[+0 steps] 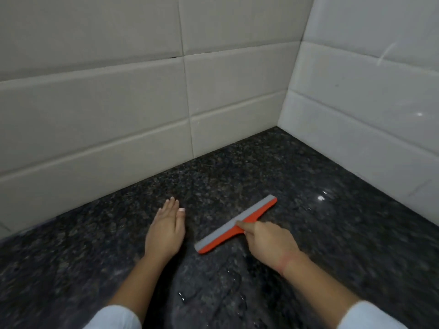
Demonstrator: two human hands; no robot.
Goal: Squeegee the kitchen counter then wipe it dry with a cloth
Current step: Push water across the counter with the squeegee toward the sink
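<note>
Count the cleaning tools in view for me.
1: an orange squeegee on the dark counter, its handle gripped by the right hand, beside the flat left hand. Others may lie out of frame.

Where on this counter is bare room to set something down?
Bare counter lies in the far corner between the tiled walls and right of the squeegee. The near middle is crowded: left hand flat, right hand gripping the squeegee.
</note>
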